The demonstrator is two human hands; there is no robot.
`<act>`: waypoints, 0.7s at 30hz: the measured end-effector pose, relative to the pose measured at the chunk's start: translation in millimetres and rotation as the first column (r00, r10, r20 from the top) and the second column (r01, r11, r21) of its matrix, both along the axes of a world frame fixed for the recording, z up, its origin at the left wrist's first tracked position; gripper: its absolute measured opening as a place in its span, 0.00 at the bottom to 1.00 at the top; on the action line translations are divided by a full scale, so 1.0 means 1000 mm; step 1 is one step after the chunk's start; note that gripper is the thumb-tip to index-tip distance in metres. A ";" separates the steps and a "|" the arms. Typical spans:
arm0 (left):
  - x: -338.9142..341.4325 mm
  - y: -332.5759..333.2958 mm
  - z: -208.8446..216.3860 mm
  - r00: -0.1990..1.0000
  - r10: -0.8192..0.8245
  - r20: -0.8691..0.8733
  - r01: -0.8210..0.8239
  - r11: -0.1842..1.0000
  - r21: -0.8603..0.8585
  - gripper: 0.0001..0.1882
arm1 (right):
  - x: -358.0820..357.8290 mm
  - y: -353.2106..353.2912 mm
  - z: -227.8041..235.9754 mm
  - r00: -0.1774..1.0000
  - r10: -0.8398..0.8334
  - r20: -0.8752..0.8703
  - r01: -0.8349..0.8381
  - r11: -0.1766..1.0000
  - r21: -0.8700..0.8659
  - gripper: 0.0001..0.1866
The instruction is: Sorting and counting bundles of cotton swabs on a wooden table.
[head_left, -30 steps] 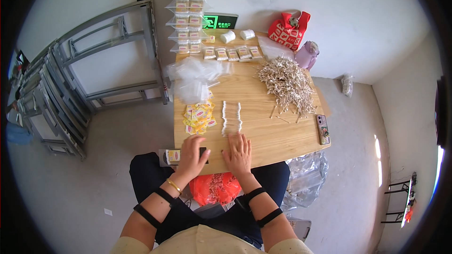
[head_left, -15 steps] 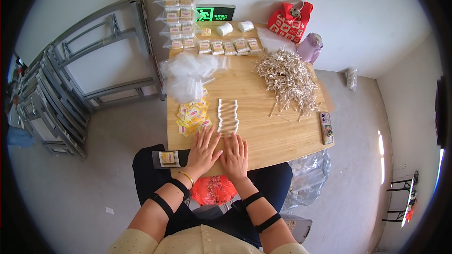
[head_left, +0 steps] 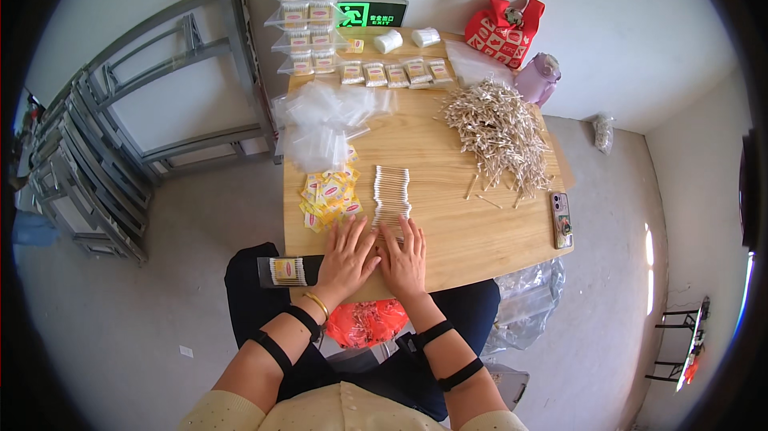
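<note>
A column of cotton swabs (head_left: 392, 193) lies side by side on the wooden table (head_left: 472, 247), running away from my hands. Flat at its near left corner rests my left hand (head_left: 346, 258), fingers stretched out and nothing in it. My right hand (head_left: 404, 258) lies over the near end of the column with its fingers extended, so the swabs under it are hidden. Left of the column is a pile of yellow and white printed cards (head_left: 330, 197). On my left thigh sits a clear packet of swabs with a card (head_left: 288, 271).
A big heap of loose swabs (head_left: 500, 131) covers the table's right side, with a phone (head_left: 562, 219) near the edge. Clear plastic bags (head_left: 328, 119) lie at left. Filled packets (head_left: 396, 74) line the back, near a red bag (head_left: 506, 35) and a purple bottle (head_left: 538, 79).
The view has shifted slightly, so the table things appear a little further right. My right hand has moved slightly right; both hands stay flat at the near end of the swabs.
</note>
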State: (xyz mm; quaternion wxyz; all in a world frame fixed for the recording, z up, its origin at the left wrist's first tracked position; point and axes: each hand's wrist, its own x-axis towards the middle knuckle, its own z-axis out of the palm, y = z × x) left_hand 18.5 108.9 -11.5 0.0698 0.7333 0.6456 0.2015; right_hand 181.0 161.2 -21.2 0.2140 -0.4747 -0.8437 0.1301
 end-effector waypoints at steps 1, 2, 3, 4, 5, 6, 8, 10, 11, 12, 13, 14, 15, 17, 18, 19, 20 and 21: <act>0.000 0.000 0.000 1.000 0.003 0.001 -0.003 1.000 -0.002 0.29 | 0.000 0.000 0.000 1.000 0.004 0.000 -0.004 1.000 0.004 0.27; -0.001 -0.001 0.000 1.000 0.003 0.008 -0.003 1.000 -0.004 0.29 | -0.001 0.000 0.000 1.000 0.007 0.000 -0.007 1.000 0.008 0.27; -0.001 -0.001 0.000 1.000 0.004 0.014 -0.004 1.000 -0.007 0.29 | -0.001 0.000 0.000 1.000 0.009 0.001 -0.009 1.000 0.006 0.27; -0.001 -0.002 0.000 1.000 0.004 0.016 -0.004 1.000 -0.007 0.29 | -0.001 0.000 0.000 1.000 0.009 -0.009 -0.009 1.000 0.007 0.27; -0.001 -0.002 0.000 1.000 0.002 0.021 -0.002 1.000 -0.007 0.29 | 0.000 0.000 -0.001 1.000 0.008 -0.020 -0.008 1.000 0.007 0.26; -0.001 -0.002 0.000 1.000 0.000 0.027 0.001 1.000 -0.006 0.29 | 0.000 0.000 -0.001 1.000 0.008 -0.018 -0.008 1.000 0.006 0.26; -0.001 -0.003 -0.001 1.000 -0.002 0.031 0.002 1.000 -0.005 0.29 | -0.001 0.003 -0.001 0.999 -0.005 -0.052 0.006 1.000 0.024 0.26; -0.001 -0.004 -0.002 0.999 -0.003 0.035 0.003 1.000 -0.004 0.29 | -0.001 0.006 -0.001 0.999 -0.012 -0.052 0.014 1.000 0.024 0.25; -0.001 -0.003 -0.002 1.000 0.004 0.025 -0.004 1.000 0.005 0.29 | -0.002 0.007 -0.001 0.998 -0.019 -0.052 0.021 0.999 0.025 0.25; -0.001 -0.003 -0.002 1.000 0.011 0.015 -0.011 1.000 0.013 0.29 | -0.003 0.007 -0.001 0.998 -0.019 -0.053 0.020 1.000 0.024 0.25; -0.001 -0.003 -0.003 1.000 0.011 0.016 -0.011 1.000 0.013 0.29 | -0.003 0.008 -0.001 0.999 -0.024 -0.037 0.025 0.999 0.030 0.25; -0.001 -0.004 -0.003 1.000 0.013 0.023 -0.014 1.000 0.013 0.29 | -0.004 0.008 -0.001 0.999 -0.030 -0.022 0.030 0.999 0.035 0.25; -0.002 -0.004 -0.003 0.999 0.016 0.031 -0.017 1.000 0.014 0.28 | -0.004 0.008 -0.001 0.999 -0.028 -0.021 0.029 0.999 0.035 0.25; -0.002 -0.003 -0.004 0.999 0.018 0.027 -0.018 1.000 0.016 0.28 | -0.003 0.008 -0.001 0.999 -0.019 -0.039 0.019 1.000 0.017 0.25; -0.002 -0.003 -0.004 0.999 0.020 0.025 -0.020 1.000 0.018 0.28 | -0.003 0.008 -0.001 0.999 -0.018 -0.039 0.019 1.000 0.017 0.25; -0.001 -0.003 -0.004 1.000 0.020 0.021 -0.020 1.000 0.019 0.28 | -0.003 0.009 0.000 0.998 -0.026 -0.063 0.027 1.000 0.012 0.25; -0.001 -0.002 -0.003 1.000 0.018 0.004 -0.018 1.000 0.012 0.28 | -0.003 0.009 0.000 0.996 -0.034 -0.087 0.035 0.999 0.008 0.24; 0.000 -0.002 -0.002 1.000 0.016 -0.013 -0.016 1.000 0.004 0.28 | -0.003 0.011 0.001 0.995 -0.034 -0.091 0.035 0.999 0.009 0.24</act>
